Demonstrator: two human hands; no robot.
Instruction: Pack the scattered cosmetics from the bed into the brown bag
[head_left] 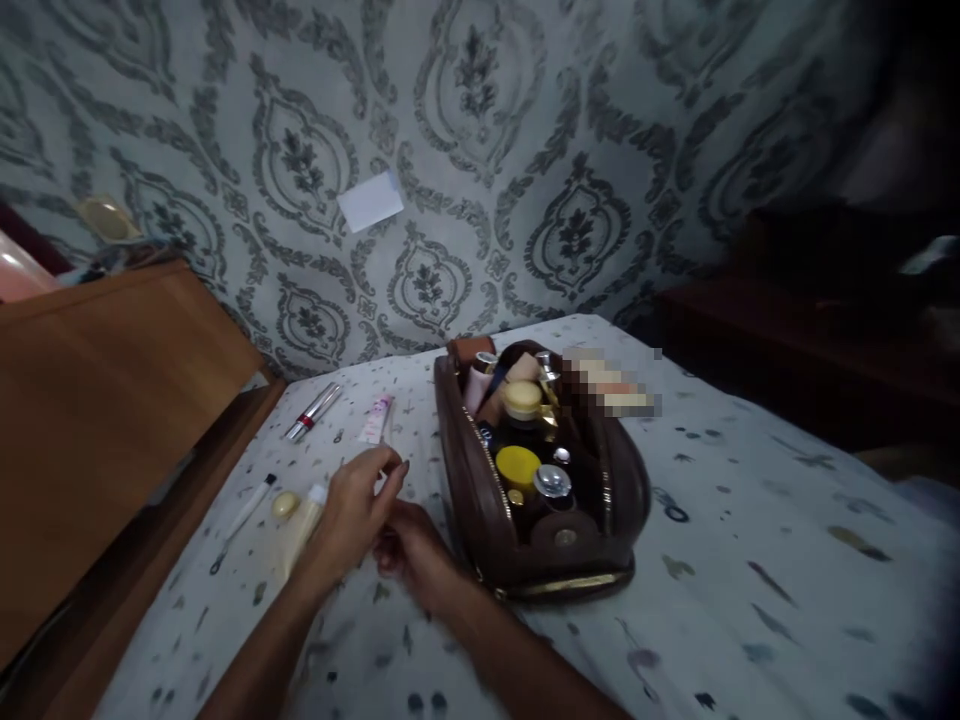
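Note:
My left hand (356, 508) hovers over the patterned bed sheet (750, 560), its fingertips pinched together on something thin that I cannot make out. My right hand (409, 548) lies just beneath and right of it, fingers curled, and what it holds is hidden. Both hands are just left of an open brown toiletry bag (472, 490). The bag is packed with upright bottles, among them a yellow cap (517, 465), a silver cap (553, 481) and a cream-capped bottle (523, 398). A cream tube (302, 530) lies by my left wrist.
Loose on the sheet lie a pink tube (377, 418), silver-and-red tubes (313, 411), a thin white-handled stick (244, 518) and a small round cream item (285, 504). A wooden cabinet (97, 400) borders the bed at left. Dark furniture (810, 340) stands at right. Patterned wallpaper carries a white paper (370, 200).

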